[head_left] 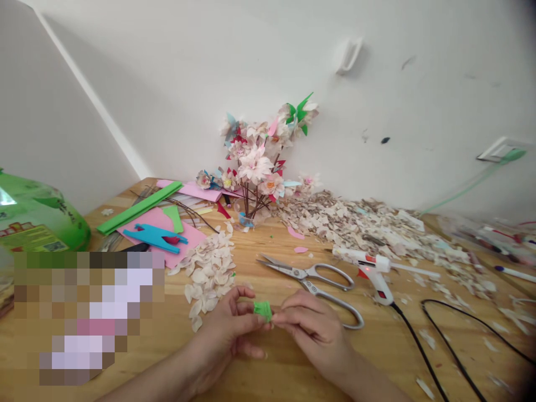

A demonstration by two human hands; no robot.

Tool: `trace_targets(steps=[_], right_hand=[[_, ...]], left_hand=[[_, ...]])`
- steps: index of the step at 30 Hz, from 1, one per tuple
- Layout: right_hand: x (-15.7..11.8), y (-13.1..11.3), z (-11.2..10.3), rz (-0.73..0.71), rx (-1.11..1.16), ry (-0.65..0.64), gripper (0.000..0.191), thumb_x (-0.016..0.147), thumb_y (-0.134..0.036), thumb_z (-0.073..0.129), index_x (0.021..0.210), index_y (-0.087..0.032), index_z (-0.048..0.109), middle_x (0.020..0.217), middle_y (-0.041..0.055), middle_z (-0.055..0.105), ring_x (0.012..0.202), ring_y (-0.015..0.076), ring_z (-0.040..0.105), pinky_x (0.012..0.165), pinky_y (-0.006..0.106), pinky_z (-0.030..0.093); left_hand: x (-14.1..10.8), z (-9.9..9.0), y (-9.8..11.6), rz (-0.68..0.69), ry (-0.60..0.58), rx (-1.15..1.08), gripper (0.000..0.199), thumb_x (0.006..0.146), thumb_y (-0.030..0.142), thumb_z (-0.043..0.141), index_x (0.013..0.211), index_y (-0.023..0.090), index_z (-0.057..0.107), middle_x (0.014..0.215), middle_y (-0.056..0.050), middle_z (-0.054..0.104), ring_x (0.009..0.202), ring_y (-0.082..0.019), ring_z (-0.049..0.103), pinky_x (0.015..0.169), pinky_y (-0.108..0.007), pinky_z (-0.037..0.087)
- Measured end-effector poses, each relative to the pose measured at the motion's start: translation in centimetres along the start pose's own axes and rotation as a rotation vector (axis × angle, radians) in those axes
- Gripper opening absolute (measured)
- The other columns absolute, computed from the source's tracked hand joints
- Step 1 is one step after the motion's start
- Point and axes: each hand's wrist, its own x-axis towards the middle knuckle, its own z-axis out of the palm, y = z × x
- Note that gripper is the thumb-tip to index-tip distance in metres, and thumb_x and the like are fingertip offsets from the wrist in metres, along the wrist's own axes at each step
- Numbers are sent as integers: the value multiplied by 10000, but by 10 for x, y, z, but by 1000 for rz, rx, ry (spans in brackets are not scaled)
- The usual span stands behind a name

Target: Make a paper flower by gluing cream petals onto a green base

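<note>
Low over the front of the wooden table, a small piece of green paper [262, 310] with a fringed look sits between my two hands. My left hand [234, 321] pinches it between thumb and fingers, the lower fingers loosely curled. On its right side, the fingertips of my right hand [310, 326] are pressed together at the paper's edge; whether they grip the paper or something thin beside it is hidden. Just beyond my right hand lie metal scissors [307, 273], blades apart. Pale dried petals [211, 273] are heaped beyond my left hand.
A white glue gun [374, 271] with a black cord lies right of the scissors. Behind stands a bunch of handmade flowers [255, 164] on twigs. A broad pile of dry scraps [377, 223] runs along the wall. Folded coloured paper [140, 207] and a green bag [42, 215] are left.
</note>
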Motion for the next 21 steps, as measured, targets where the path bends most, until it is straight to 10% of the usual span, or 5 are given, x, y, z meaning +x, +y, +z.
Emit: trace_targets(steps=[14, 21], right_hand=[[-5, 2, 12, 427, 130, 44, 86, 709, -166, 641, 659, -207, 698, 610, 9, 631, 560, 133, 588, 504, 219, 463], [-3, 0, 12, 463, 178, 70, 70, 695, -178, 656, 641, -193, 697, 598, 10, 623, 556, 127, 579, 505, 212, 462]], left_hand=[[6, -1, -7, 202, 31, 291, 452, 617, 183, 682, 869, 243, 312, 671, 28, 584, 612, -143, 533, 420, -259, 506], [-1, 5, -1, 91, 83, 105, 445, 623, 147, 671, 914, 227, 345, 664, 27, 577, 678, -164, 583, 435, -228, 499]])
